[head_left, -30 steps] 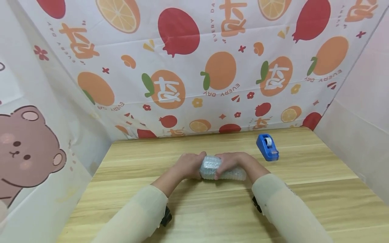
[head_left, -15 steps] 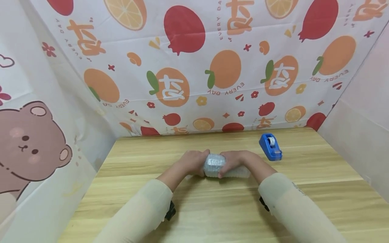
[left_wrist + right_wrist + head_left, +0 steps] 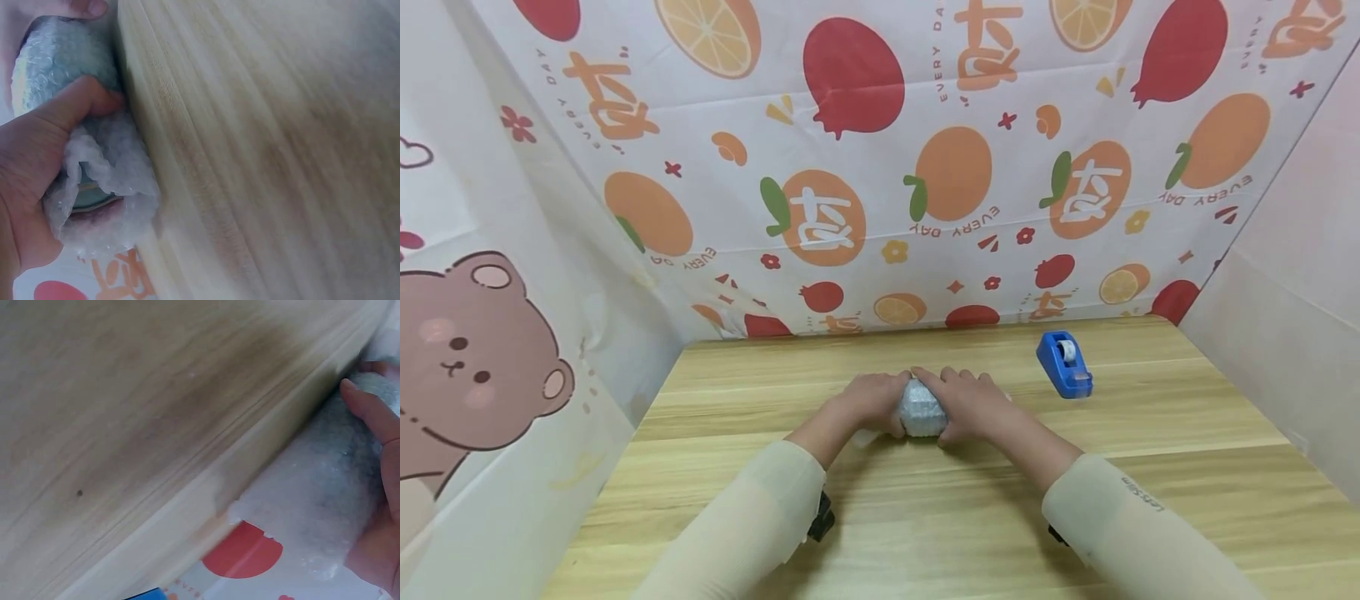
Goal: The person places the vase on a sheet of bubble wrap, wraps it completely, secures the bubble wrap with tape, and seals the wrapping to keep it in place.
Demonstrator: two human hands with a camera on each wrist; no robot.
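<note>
A bundle in clear bubble wrap lies on the wooden table between both hands. The left hand grips its left end; in the left wrist view the thumb presses across the wrap. At that open end the wrap is crumpled, and a pale green thing with a rounded rim shows inside; its kind is unclear. From the right, the right hand holds the bundle, thumb on the near side and fingers over the top. In the right wrist view the loose wrap end sticks out past that hand.
A blue tape dispenser with a roll of clear tape stands to the right, behind the right hand. A fruit-print cloth hangs along the table's back edge. A bear-print cloth hangs at the left.
The right hand has shifted its grip, its fingers now showing over the top of the bundle and covering the wrap's right part. The left hand keeps its hold. The view has shifted slightly.
</note>
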